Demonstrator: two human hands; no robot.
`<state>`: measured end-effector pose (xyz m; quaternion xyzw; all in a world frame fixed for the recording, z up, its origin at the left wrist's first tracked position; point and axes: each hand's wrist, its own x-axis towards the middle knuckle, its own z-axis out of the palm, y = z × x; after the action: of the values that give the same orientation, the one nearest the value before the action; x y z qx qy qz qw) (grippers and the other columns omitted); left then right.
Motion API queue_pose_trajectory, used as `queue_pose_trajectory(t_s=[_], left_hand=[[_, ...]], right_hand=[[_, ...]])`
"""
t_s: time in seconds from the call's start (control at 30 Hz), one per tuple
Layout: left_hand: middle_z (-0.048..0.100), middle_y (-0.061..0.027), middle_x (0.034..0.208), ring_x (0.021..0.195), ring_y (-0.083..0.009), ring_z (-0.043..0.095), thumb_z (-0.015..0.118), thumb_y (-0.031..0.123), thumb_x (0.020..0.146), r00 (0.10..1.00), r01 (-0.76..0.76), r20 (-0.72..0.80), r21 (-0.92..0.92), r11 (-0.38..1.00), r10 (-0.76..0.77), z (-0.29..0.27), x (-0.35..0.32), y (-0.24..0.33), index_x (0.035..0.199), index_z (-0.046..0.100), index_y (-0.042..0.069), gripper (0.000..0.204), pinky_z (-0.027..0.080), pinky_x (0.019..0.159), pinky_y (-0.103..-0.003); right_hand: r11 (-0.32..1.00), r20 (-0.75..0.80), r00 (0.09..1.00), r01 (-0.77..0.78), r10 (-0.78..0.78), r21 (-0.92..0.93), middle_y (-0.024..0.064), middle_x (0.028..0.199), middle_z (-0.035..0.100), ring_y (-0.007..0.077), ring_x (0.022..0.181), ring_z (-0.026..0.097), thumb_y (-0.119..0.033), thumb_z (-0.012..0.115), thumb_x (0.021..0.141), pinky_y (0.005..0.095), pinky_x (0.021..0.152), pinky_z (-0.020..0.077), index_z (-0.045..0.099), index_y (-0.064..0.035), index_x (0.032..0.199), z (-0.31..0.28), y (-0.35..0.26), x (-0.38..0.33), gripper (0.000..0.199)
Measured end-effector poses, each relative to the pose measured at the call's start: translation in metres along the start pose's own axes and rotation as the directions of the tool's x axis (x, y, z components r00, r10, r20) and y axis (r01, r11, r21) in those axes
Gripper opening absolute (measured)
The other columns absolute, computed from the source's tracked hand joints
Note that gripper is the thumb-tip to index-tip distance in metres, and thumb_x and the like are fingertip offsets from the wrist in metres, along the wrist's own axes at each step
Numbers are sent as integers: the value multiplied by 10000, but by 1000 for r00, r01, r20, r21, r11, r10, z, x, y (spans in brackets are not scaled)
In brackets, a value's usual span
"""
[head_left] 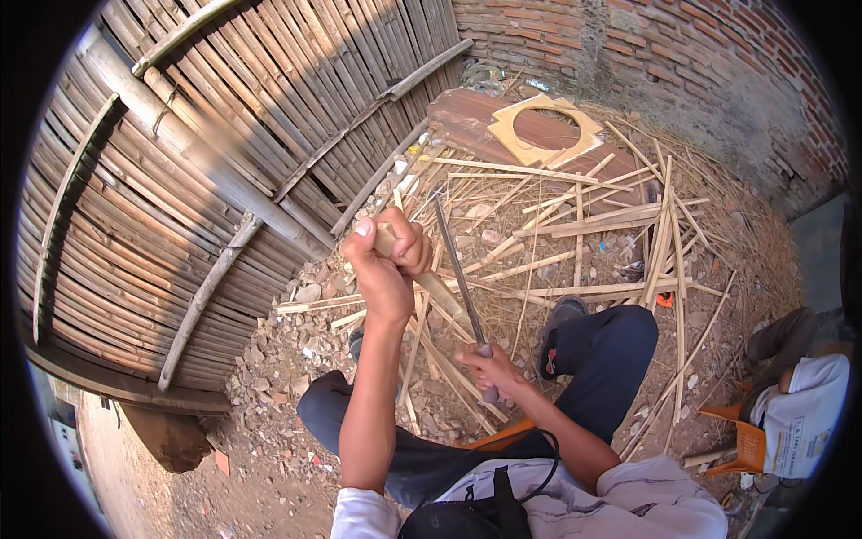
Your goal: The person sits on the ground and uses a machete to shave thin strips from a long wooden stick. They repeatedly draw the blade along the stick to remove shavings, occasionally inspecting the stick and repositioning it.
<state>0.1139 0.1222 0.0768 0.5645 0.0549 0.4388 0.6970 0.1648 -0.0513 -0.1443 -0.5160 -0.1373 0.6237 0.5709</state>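
Observation:
My left hand (386, 269) is raised in front of me, its fingers wrapped round a pale bamboo strip (442, 295). From that fist the strip slants down to the right toward my lap. My right hand (498, 370), lower and nearer my body, grips the handle of a long knife (458, 265). The knife's dark, narrow blade points up and away from me, passing just right of the strip. Whether the blade touches the strip I cannot tell. Many cut bamboo strips (584, 229) lie criss-crossed on the ground beyond my knees.
A bamboo-slat wall (260, 108) rises at the left, and a brick wall (682, 81) at the back. A board with a round hole (507, 121) lies on a brown sheet (462, 112). At the right, another person (804, 413) sits by an orange chair (751, 447). Rubble (305, 292) covers the ground.

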Motion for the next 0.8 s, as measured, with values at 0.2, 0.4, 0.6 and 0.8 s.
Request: queue_pose_trajectory(t_s=[0.2, 0.4, 0.6, 0.8], left_hand=[[229, 32, 486, 429, -119, 195, 351, 559, 976, 999, 14, -28, -12, 1000, -15, -1, -4, 4, 615, 311, 140, 555, 188, 430, -316], [230, 34, 487, 434, -116, 185, 358, 557, 972, 997, 27, -66, 1, 1000, -27, 10, -6, 5, 615, 307, 141, 550, 182, 432, -315], [229, 34, 488, 440, -116, 177, 360, 550, 970, 1000, 16, -6, -6, 1000, -16, 7, -3, 6, 617, 308, 136, 547, 175, 433, -316], [229, 32, 477, 433, -112, 176, 360, 549, 969, 999, 51, -1, -35, 998, -51, 7, -4, 6, 609, 301, 134, 553, 170, 428, -314]], right_hand=[[997, 20, 1000, -10, 9, 82, -62, 546, 393, 44, 407, 346, -107, 692, 944, 250, 388, 265, 495, -124, 816, 4, -5, -4, 236], [989, 160, 981, 91, -109, 117, -67, 541, 408, 48, 404, 341, -120, 658, 953, 252, 392, 242, 482, -122, 778, 23, -38, -11, 248], [920, 154, 967, -243, 204, 307, -70, 532, 334, 57, 415, 285, -131, 596, 972, 283, 427, 300, 462, -136, 760, -24, 28, 26, 251], [979, 108, 981, -170, 159, 111, -64, 535, 367, 65, 416, 322, -113, 616, 930, 271, 410, 256, 483, -138, 712, -18, -14, 3, 257]])
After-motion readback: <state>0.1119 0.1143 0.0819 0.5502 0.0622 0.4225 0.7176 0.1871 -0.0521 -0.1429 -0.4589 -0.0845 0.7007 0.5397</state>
